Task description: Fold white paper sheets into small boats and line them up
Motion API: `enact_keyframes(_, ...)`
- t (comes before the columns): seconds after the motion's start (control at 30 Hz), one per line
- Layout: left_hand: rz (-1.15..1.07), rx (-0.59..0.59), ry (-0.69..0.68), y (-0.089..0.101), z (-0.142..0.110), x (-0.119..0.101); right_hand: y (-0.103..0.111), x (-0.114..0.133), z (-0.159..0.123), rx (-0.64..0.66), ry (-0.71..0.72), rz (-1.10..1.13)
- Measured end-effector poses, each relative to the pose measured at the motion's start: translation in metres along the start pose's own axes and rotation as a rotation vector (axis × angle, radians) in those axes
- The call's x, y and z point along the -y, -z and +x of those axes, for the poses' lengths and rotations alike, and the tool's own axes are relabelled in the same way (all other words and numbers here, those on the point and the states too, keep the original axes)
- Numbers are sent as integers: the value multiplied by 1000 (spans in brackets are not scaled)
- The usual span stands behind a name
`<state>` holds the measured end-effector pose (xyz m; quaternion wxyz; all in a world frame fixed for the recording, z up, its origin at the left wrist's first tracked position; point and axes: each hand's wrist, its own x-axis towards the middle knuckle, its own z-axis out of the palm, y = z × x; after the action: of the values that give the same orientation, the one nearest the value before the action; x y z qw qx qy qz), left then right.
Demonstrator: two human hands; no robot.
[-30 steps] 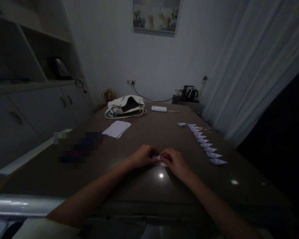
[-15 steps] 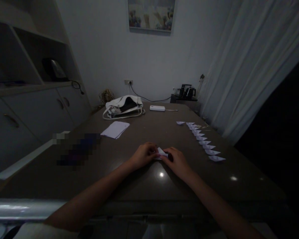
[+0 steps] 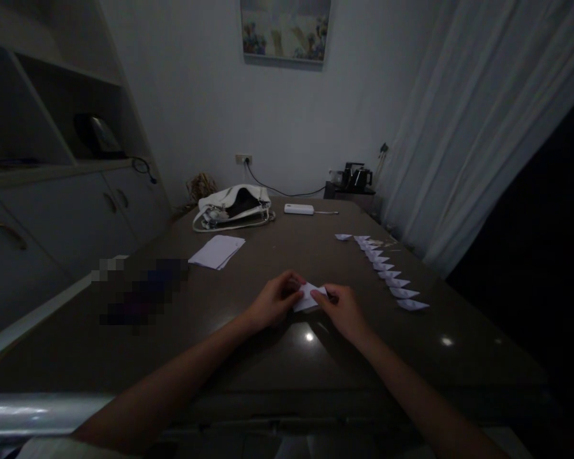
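Between my hands is a small piece of folded white paper [image 3: 307,299], held just above the dark tabletop near its front. My left hand [image 3: 278,299] pinches its left side between thumb and fingers. On the right side, my right hand [image 3: 342,310] grips it with the thumb on top and the fingers curled behind. To the right, several folded paper boats [image 3: 393,282] stand in a slanting row. One more paper boat [image 3: 343,237] sits apart at the row's far end. A stack of white paper sheets [image 3: 217,252] lies to the left of my hands.
A white handbag [image 3: 234,207] rests at the back left of the brown table [image 3: 268,363]. Right of it lies a white power bank [image 3: 299,209] with a short cable. A blurred dark patch [image 3: 146,290] covers something at the left. A white curtain [image 3: 449,127] hangs on the right.
The folded paper has changed from a small upright peak to a flatter, wider shape facing me. My hands have moved slightly apart. The whole view has shifted a little.
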<state>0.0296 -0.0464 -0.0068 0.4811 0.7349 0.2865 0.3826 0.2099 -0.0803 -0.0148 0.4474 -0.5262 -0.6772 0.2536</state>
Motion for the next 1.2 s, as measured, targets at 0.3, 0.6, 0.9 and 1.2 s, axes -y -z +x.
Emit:
enact_keyframes(0.3,-79,149,125,-5,0,-1,-4,2,-2,10,0,77)
enact_keyframes(0.6,-179,57,199,-4,4,-4,-1,4,-2,-58,27,103)
enact_keyframes(0.9,-149,-32,111,-5,4,-15,1,12,-1,-157,3,209)
enact_keyframes(1.2,289,-13,-235,-1,-6,-9,0,6,-2,-147,-3,209)
